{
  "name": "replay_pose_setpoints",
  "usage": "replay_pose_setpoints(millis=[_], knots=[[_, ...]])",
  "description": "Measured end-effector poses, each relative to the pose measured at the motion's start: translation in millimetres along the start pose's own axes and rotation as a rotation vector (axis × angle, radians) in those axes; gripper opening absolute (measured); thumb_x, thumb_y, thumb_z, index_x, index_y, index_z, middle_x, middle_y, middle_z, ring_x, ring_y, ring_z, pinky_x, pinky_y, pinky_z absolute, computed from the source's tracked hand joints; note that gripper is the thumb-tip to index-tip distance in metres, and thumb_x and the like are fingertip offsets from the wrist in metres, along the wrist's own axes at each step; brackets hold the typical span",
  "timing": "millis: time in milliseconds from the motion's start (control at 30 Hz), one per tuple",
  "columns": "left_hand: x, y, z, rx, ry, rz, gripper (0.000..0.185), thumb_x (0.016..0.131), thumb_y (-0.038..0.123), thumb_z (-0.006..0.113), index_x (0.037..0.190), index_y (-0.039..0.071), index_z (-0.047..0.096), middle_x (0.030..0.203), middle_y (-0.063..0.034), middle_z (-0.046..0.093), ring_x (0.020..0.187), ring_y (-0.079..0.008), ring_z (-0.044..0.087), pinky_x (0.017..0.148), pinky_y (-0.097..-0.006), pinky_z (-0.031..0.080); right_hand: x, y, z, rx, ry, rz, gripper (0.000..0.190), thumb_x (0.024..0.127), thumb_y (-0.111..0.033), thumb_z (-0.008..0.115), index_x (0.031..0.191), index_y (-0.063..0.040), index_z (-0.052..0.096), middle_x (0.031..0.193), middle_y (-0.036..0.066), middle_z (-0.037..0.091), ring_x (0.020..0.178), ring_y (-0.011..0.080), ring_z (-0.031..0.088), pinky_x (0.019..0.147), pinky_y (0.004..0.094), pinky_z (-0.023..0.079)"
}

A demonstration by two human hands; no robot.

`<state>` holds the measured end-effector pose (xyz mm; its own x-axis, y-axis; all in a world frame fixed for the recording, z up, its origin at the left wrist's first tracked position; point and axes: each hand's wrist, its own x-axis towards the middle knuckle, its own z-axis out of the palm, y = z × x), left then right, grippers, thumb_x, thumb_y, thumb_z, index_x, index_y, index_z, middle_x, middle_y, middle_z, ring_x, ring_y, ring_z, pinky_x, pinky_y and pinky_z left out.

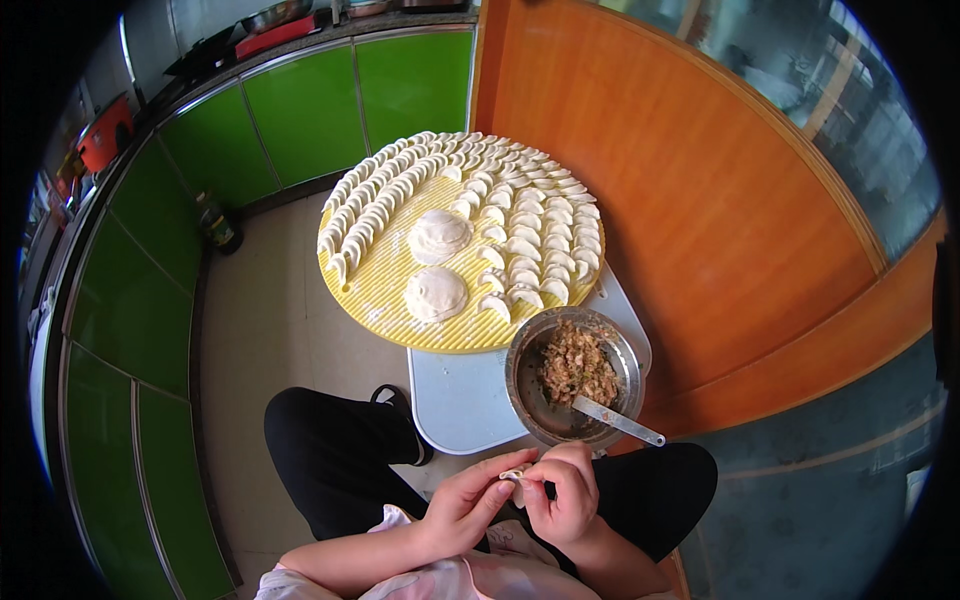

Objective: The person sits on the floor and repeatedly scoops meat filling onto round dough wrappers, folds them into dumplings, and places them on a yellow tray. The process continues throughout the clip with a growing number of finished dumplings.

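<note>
My left hand [471,496] and my right hand [562,491] meet above my lap, both pinching one folded dumpling [515,477] between thumbs and fingers. Its pale edge shows between the fingertips; the rest is mostly covered. Just beyond my right hand stands a steel bowl [523,375] partly filled with minced filling [576,361]. A flat metal spatula [619,421] rests in it, handle over the near rim. Farther off, a round yellow ribbed board [375,307] carries rows of shaped dumplings [525,247] and two stacks of round dough wrappers, a far one [439,235] and a near one [436,294].
Under the board and bowl is a light-coloured table [457,405]. An orange wooden panel [675,187] rises at the right, and green cabinets [300,112] curve round the left and back. A dark bottle [219,225] stands on the tiled floor [262,337] by the cabinets.
</note>
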<state>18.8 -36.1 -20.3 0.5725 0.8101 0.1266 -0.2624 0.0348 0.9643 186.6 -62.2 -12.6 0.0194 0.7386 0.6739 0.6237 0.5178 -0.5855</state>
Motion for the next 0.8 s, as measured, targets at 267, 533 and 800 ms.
replay_pose_setpoints(millis=[267,533,800], knots=[[2,3,-3,0.142,0.000,0.085,0.037,0.108,0.004,0.045,0.143,-0.003,0.053,0.141,-0.0162,0.061,0.125,-0.0220,0.060,0.105,-0.0322,0.048,5,-2,-3,0.008,-0.021,-0.057,0.018,0.086,-0.011,0.079,0.098,-0.007,0.066,0.091,0.007,0.061,0.081,0.0247,0.057,0.074,0.0369,0.048],[-1,2,-4,0.142,0.025,0.055,0.037,0.106,0.001,0.046,0.143,-0.004,0.053,0.143,-0.0182,0.059,0.123,-0.0255,0.063,0.104,-0.0335,0.048,4,-2,-5,-0.007,-0.038,-0.077,0.016,0.085,-0.009,0.079,0.096,-0.008,0.067,0.090,0.005,0.060,0.081,0.0239,0.056,0.073,0.0363,0.047],[3,3,-11,0.265,-0.059,0.248,0.041,0.103,-0.002,0.046,0.144,-0.005,0.051,0.147,-0.0186,0.055,0.128,-0.0260,0.059,0.107,-0.0342,0.047,8,-4,-6,-0.016,-0.017,-0.115,0.018,0.083,-0.011,0.081,0.097,-0.010,0.069,0.089,0.002,0.062,0.079,0.0224,0.058,0.073,0.0354,0.046]])
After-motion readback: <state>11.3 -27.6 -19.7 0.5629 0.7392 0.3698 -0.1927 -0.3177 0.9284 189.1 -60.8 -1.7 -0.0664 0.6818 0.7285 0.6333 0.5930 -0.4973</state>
